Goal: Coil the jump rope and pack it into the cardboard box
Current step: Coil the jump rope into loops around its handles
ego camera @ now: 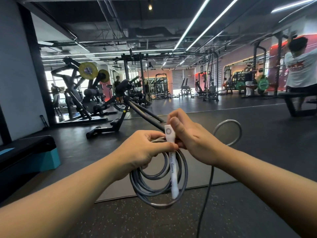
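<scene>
Head view: two hands (145, 148) (192, 140), one coiled jump rope (157, 177), one white handle (173, 167).

Overall exposure was moderate, with a dark ceiling and floor. Light came chiefly from long LED strips (204, 26) running across the upper right of the frame and one bulb (150, 7) at top centre. Windows (60, 83) at middle left were blown out to white. Red-orange accent lighting tinted the far right wall. Wide-angle distortion bent lines at the edges and stretched the forearms at the bottom corners. Distant equipment was soft; shadows were faint and diffuse.
</scene>
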